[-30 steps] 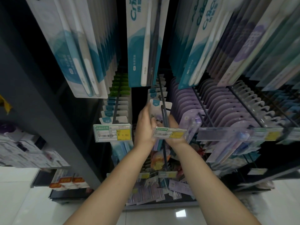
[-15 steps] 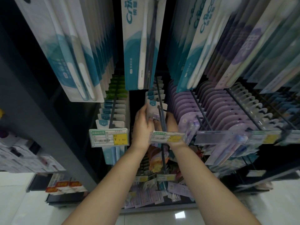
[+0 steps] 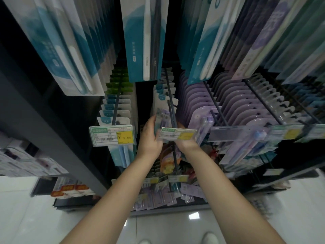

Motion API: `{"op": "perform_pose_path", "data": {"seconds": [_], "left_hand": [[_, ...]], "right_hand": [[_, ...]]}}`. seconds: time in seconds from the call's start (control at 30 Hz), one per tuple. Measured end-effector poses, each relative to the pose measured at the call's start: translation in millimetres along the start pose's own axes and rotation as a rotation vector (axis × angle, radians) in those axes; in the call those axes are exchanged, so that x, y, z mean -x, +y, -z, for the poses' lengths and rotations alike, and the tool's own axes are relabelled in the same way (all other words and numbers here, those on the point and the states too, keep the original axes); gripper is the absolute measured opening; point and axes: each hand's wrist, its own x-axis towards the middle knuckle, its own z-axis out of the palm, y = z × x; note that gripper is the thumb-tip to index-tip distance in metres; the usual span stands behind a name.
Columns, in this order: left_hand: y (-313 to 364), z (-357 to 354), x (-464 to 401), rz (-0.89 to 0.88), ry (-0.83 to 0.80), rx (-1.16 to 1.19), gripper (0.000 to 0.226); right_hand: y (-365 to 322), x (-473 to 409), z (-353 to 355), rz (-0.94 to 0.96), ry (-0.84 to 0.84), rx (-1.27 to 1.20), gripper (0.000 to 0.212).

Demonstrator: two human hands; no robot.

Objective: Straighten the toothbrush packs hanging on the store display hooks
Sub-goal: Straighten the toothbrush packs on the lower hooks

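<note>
Over on the left of the centre price tag point(image 3: 177, 133) hangs the neighbouring row of blue-and-white packs point(image 3: 115, 112) behind its own yellow-cornered tag point(image 3: 112, 136), lined up neatly and untouched. Moving in, the left hand point(image 3: 149, 138) comes up just left of the centre tag, fingers curled around the left edge of the front toothbrush pack point(image 3: 162, 110), thumb side wrapped on it. That pack hangs on the dark hook point(image 3: 171, 110) directly above and behind the centre tag, the front one of a short row threaded on the same wire.

These packs look light as anything: thin card backing with a clear blister over the brushes, stiff enough to swing as one flat sheet but easy to crease at the corners. The glossy plastic will likely slide under a fingertip, so I'd say the card edges low down, either side, are the place to hold, squaring it gently without tugging on the punched hole at the top, which could tear.

Right behind the centre tag is the right hand point(image 3: 184, 141), mostly hidden by the tag; it reaches in toward the pack's right edge, but whether those fingers are closed on it I can't tell.

Further right of the tag, the lilac packs point(image 3: 228, 106) stand in a tidy curved rank on their hooks.
</note>
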Motion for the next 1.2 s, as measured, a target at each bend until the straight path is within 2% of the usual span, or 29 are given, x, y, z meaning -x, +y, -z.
{"op": "perform_pose_path", "data": {"seconds": [0.17,0.33,0.6,0.87,1.2], "left_hand": [[-13.5,1.3,25.9,0.116,-0.064,-0.001,0.051],[-16.9,1.6,44.0,0.161,-0.146,-0.034,0.049],[0.9,-14.9,58.6,-0.022,-0.259,-0.163,0.057],[3.1,-32.9,70.5,-0.111,-0.324,-0.286,0.059],[11.3,-53.2,88.1,-0.201,-0.288,-0.457,0.059]], "right_hand": [[35.8,3.0,8.9,0.037,-0.068,-0.003,0.031],[68.7,9.7,27.4,-0.074,-0.013,-0.027,0.043],[94.2,24.5,47.8,-0.049,0.04,0.002,0.043],[113.0,35.0,66.9,0.028,0.045,-0.004,0.038],[132.9,27.5,90.4,0.109,-0.094,0.071,0.032]]}}
